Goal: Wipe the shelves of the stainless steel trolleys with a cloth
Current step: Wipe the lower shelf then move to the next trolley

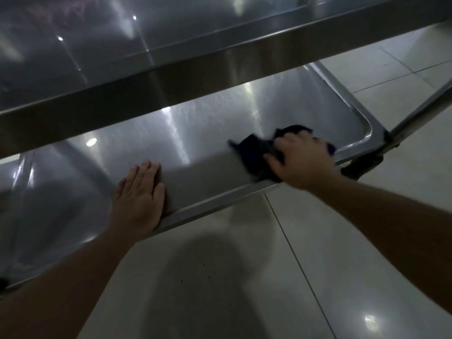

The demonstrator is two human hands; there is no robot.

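Here right hand (302,157) grips dark cloth (254,150); left hand (140,192) flat on shelf (195,133).

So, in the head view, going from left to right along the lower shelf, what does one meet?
Left hand resting flat on the lower shelf → dark cloth → right hand gripping the cloth → rounded shelf corner → trolley leg.

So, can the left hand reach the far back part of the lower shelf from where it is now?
Probably yes. The left hand lies flat on the lower shelf near its front edge, and nothing stands behind it. The upper shelf overhangs, so the arm must stay low.
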